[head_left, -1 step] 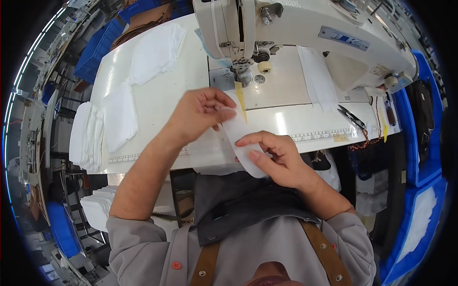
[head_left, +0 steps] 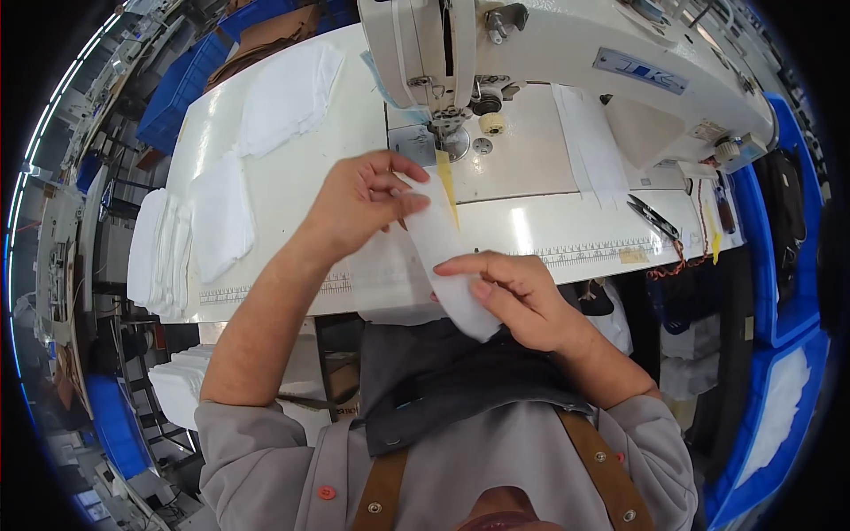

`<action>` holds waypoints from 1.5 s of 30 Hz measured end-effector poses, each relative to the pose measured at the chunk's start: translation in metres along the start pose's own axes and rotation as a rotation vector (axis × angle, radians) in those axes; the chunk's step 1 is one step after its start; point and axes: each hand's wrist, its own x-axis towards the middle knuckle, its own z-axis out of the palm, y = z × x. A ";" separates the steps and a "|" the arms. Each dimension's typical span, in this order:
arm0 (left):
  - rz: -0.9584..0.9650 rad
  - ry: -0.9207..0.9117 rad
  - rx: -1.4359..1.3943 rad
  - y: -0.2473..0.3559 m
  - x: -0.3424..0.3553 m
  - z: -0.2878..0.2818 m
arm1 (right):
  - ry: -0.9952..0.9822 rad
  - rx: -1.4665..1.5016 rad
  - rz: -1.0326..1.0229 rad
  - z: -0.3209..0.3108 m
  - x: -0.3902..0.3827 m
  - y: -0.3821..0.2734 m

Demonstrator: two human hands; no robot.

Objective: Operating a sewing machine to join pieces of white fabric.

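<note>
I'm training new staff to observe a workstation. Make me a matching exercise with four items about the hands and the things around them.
Column one
1. Left hand
2. Right hand
3. Snips
4. Brown straps

Column two
A. Lying on the right part of the white table
B. Holding the white strip farther from the sewing machine
C. Worn over the grey shirt
D. Pinching the white strip's end nearer the sewing machine

Right pairs: 1-D, 2-B, 3-A, 4-C
</note>
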 end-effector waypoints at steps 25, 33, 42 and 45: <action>0.216 0.119 0.329 -0.035 0.037 0.006 | -0.028 -1.031 -0.502 -0.010 0.018 0.018; 0.245 0.134 0.356 -0.036 0.037 0.010 | -0.029 -1.053 -0.494 -0.010 0.015 0.018; 0.252 0.152 0.349 -0.037 0.037 0.011 | -0.033 -1.065 -0.477 -0.010 0.016 0.017; 0.238 0.147 0.358 -0.037 0.038 0.010 | -0.040 -1.084 -0.468 -0.010 0.015 0.016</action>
